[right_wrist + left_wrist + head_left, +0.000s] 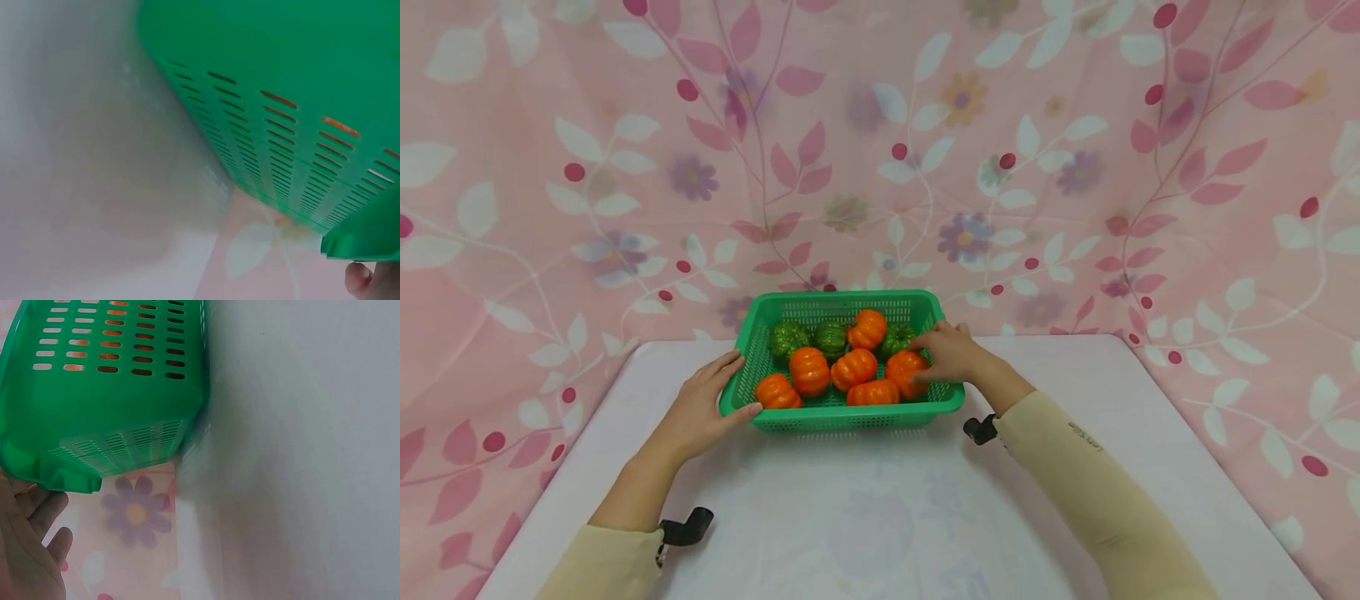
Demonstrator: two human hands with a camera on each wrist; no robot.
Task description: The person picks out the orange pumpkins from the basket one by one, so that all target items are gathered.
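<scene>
A green plastic basket with slotted walls holds several small orange pumpkins and three green ones. At the basket's left end, my left hand touches the rim, its thumb along the front corner and its fingers at the left side. In the left wrist view, the relaxed fingers lie right at the rim's edge. My right hand reaches over the right rim, with thumb and fingers around the rightmost orange pumpkin. From the right wrist, the basket wall hides most of that hand.
The basket stands on a white-covered table, close to its back edge. Behind rises a pink floral cloth. Black wrist mounts stick out from both sleeves.
</scene>
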